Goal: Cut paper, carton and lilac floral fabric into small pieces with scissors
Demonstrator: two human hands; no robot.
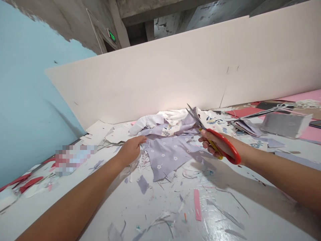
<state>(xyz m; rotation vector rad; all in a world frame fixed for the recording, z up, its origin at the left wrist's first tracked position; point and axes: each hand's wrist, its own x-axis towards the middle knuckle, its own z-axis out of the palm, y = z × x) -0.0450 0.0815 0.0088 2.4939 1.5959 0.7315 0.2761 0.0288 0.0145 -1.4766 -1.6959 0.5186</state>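
Note:
My right hand (213,142) grips red-handled scissors (220,144), with the slightly parted steel blades (193,115) pointing up and away over a heap of cloth. The blades sit above a cream floral fabric (213,122). My left hand (130,150) lies with extended fingers at the edge of a lilac flower-print fabric (168,157), touching it without a visible grip. Crumpled white cloth (147,122) rises behind the lilac piece, and the folds hide part of the layers.
Paper and fabric scraps litter the white table (160,214), including a pink strip (197,204). A tall white board (150,80) stands along the far edge beside a blue wall (32,100). A grey block (286,125) rests on pink sheets (309,132) at right.

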